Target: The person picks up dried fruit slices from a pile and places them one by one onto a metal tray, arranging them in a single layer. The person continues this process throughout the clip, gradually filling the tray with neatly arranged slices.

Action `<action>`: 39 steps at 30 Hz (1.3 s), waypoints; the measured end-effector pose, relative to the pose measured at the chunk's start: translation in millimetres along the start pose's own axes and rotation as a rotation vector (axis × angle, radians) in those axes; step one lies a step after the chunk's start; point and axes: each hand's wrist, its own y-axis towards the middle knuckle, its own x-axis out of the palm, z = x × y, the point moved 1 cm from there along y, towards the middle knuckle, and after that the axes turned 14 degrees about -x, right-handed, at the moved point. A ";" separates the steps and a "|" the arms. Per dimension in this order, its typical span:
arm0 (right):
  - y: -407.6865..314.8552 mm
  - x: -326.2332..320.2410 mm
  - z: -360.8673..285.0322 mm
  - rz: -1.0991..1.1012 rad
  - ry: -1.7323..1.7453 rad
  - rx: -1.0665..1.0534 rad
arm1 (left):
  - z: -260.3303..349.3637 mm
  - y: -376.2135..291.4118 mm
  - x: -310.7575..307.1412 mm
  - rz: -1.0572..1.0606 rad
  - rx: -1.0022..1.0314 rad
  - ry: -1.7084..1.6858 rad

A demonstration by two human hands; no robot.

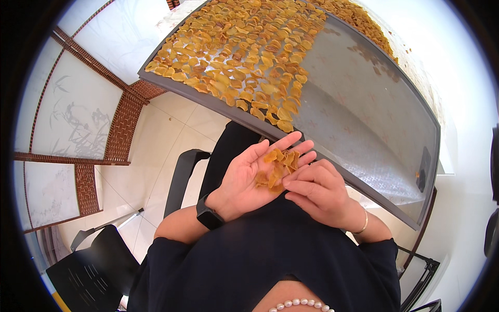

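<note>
My left hand [249, 175] lies palm up in front of my body, holding a small pile of dried yellow-brown slices [277, 167]. Beside it, my right hand [319, 191] has its fingertips together at the lower edge of the pile; whether a slice is pinched between them cannot be seen. Beyond both hands is a framed mesh screen [351, 101]. Rows of similar slices [241, 58] are spread over its left part, reaching close to the fingers of my left hand.
Behind the screen, a heap of slices [354, 19] lies on a pale cloth. A small dark object [423, 169] shows at the screen's right end. A folding partition [74, 113] stands at left, with a black chair [93, 269] at lower left. An armrest [181, 175] is beside my left arm.
</note>
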 end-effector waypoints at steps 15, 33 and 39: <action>-6.8 8.7 -15.0 0.012 -0.164 0.029 | -18.0 -6.4 -11.1 -0.001 0.042 -0.043; -29.4 14.2 -8.6 0.198 -0.168 0.328 | -29.0 -15.4 -35.4 0.034 0.035 -0.143; -29.2 11.9 -8.2 0.142 -0.084 0.523 | -28.0 -17.6 -40.4 0.051 0.037 -0.157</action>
